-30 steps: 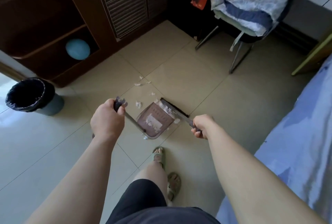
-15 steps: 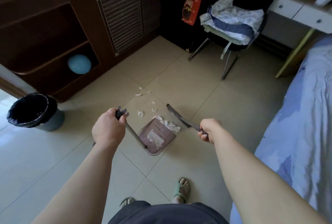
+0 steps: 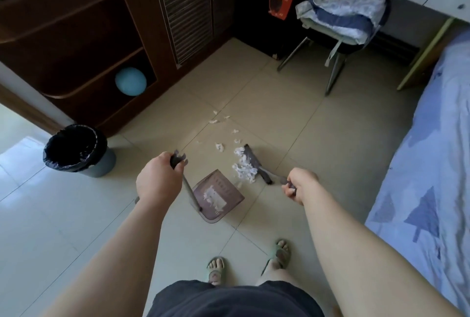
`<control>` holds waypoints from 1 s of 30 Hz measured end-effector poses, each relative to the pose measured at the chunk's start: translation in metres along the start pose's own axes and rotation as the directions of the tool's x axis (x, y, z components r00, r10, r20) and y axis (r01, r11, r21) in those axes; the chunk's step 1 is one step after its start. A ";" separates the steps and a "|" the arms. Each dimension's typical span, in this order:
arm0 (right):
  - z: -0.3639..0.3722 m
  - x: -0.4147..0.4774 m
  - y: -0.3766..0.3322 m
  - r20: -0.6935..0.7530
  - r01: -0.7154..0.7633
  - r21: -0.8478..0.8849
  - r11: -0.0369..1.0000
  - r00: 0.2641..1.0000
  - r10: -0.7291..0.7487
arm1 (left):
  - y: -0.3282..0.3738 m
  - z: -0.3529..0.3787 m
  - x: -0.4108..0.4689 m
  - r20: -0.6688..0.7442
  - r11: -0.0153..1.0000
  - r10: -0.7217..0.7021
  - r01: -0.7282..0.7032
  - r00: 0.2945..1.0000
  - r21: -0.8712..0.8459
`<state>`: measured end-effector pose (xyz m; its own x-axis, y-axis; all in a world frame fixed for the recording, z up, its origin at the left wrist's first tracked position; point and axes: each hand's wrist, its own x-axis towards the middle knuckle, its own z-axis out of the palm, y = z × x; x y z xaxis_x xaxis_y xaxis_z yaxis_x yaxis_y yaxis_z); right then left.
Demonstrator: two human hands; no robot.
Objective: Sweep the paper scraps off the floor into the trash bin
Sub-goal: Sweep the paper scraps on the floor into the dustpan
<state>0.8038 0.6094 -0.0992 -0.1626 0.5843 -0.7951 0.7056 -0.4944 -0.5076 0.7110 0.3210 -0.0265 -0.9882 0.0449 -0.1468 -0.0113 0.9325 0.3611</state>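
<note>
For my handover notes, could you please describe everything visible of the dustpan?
The dustpan looks like translucent brownish plastic, a shallow scoop on a long thin handle. It rests on the tiled floor, mouth facing the paper scraps just beyond it. White bits show inside. The left hand grips the handle's top.

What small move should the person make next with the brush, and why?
Probably drag the brush toward the dustpan: the paper pile lies against its bristles, just outside the pan's open edge, while the left hand grips the pan's handle.
</note>
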 end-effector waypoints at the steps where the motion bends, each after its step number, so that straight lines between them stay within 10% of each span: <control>1: 0.001 -0.004 0.002 -0.001 0.000 0.018 1.000 1.000 0.000 | -0.005 -0.001 -0.001 0.005 1.000 0.008 -0.008 1.000 0.010; 16: -0.005 -0.004 0.026 -0.071 -0.040 -0.019 0.999 0.997 0.039 | -0.033 0.038 0.000 0.108 0.999 0.029 -0.030 0.994 0.009; 30: -0.004 -0.014 0.004 -0.036 -0.069 -0.401 0.913 0.998 0.059 | 0.013 0.054 0.037 0.094 0.999 0.032 -0.030 0.995 -0.021</control>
<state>0.8115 0.6019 -0.0886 -0.0956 0.5767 -0.8113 0.9324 -0.2335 -0.2759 0.6823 0.3537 -0.0768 -0.9694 0.1083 -0.2205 0.0156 0.9229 0.3847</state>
